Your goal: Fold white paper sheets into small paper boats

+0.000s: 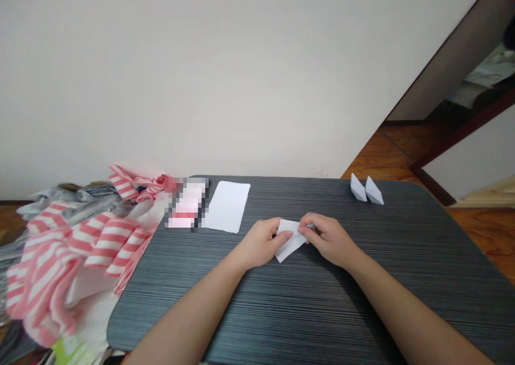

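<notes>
A small folded piece of white paper is held between both hands, just above the dark table. My left hand pinches its left side, thumb lying on top. At its right end, my right hand grips the paper between thumb and curled fingers. Part of the paper is hidden behind the fingers. Up and to the left lies a stack of white paper sheets. Two folded white paper shapes, a left one and a right one, stand side by side near the table's back right.
The dark wood-grain table stands against a pale wall. A blurred-out rectangular item lies left of the sheets. Red-and-white striped cloth is heaped with plastic bags beyond the table's left edge. Wooden floor shows at right.
</notes>
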Tool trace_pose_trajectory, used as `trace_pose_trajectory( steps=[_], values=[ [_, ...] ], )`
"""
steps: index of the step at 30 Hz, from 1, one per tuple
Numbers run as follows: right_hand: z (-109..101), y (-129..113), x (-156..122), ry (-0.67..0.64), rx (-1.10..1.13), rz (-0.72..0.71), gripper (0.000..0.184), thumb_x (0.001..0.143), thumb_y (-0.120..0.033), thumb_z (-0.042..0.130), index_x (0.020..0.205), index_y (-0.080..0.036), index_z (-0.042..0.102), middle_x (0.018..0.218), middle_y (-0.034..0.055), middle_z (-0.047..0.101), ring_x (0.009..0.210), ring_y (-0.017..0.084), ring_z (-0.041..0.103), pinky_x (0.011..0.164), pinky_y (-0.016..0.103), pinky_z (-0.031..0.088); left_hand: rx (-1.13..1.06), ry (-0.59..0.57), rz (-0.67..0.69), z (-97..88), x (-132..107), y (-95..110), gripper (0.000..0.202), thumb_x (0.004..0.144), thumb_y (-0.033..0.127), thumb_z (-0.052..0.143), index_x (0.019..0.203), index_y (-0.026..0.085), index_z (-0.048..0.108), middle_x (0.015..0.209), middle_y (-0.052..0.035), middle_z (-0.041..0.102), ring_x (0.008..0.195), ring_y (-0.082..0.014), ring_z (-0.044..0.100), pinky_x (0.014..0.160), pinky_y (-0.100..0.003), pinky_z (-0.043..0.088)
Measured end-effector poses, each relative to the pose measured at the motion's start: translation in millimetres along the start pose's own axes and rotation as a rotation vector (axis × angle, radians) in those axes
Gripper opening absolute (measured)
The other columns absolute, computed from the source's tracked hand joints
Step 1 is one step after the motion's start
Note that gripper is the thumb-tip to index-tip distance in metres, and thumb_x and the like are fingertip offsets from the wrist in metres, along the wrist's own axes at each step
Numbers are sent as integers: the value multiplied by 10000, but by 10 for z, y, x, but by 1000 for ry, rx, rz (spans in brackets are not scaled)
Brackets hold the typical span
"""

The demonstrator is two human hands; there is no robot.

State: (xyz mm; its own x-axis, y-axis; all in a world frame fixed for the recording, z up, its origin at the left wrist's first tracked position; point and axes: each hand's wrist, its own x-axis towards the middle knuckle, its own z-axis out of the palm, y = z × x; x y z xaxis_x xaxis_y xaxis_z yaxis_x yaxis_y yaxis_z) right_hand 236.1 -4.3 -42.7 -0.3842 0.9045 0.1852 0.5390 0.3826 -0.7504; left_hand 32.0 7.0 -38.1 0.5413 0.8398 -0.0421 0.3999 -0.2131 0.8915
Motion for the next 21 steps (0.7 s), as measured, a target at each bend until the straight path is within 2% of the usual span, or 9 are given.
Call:
trace_pose_trajectory(
  steps=[2,5,9,15,21],
  values=[
    [-4,-6,4,13,-18,7,133,886,-263,496,812,-196,584,713,17,590,650,153,542,610,262,388,-53,-23,5,-11,-6,20,288,883,366,426,836,139,596,716,-21,584,637,-123,497,555,-224,359],
    [-8,-19,11,28,-33,23,134,883,-268,500,811,-194,586,721,18,605,651,153,553,615,263,390,-164,-67,30,-18,-23,50,281,840,363,514,1005,142,565,813,-33,605,696,-131,530,597,-229,396],
    [-10,-26,11,60,-54,51,125,878,-266,504,826,-191,590,724,20,620,640,152,558,606,261,388,-153,-49,38,-6,-43,77,483,736,311,656,1162,175,472,909,-34,606,761,-145,548,645,-241,408],
    [-10,-43,7,74,-62,51,140,883,-266,497,814,-187,590,669,4,600,600,139,548,574,245,381,-75,-23,25,2,-26,42,275,841,245,507,1110,191,491,895,-27,614,785,-152,551,679,-257,400],
    [-5,-53,6,31,46,122,142,897,-260,475,829,-183,573,589,-26,565,501,115,569,512,218,403,-100,-66,11,-6,-3,-8,229,861,241,475,1081,186,502,875,-27,614,744,-146,548,630,-244,389]
  ],
)
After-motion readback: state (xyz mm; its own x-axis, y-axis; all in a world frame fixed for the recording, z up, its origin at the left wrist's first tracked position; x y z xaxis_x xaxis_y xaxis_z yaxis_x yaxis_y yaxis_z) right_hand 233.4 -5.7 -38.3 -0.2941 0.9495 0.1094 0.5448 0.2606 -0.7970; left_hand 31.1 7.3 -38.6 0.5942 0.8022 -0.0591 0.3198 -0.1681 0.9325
